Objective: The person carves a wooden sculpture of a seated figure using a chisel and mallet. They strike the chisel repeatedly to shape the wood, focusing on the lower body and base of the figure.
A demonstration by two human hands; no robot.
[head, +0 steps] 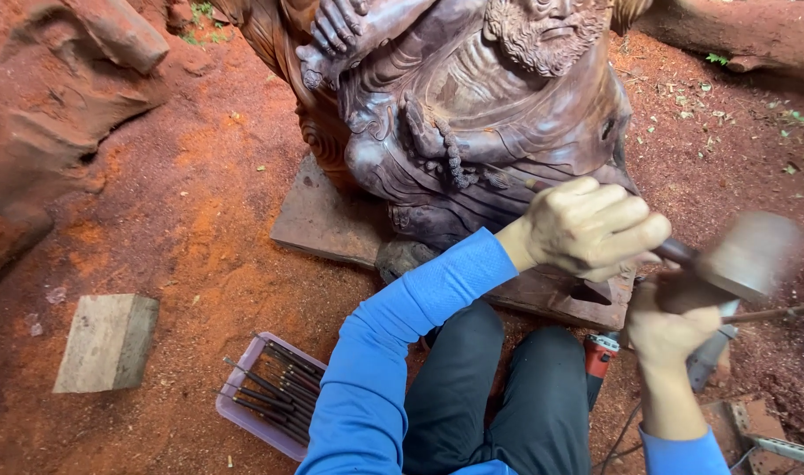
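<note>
Chisel (543,186) gripped in closed left hand (587,227) fingers, tip against carved wooden statue (472,105). Mallet (745,255), blurred, clenched by right hand (670,330). Chisel judged stiff, slim; mallet judged heavy-headed, best held on handle.

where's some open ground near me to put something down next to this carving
Bare red dirt lies between the grey wooden block, the pale tray of dark chisels and the flat slab under the dark carved wooden statue. It is crowded at the right, around both hands and the blurred wooden mallet.
</note>
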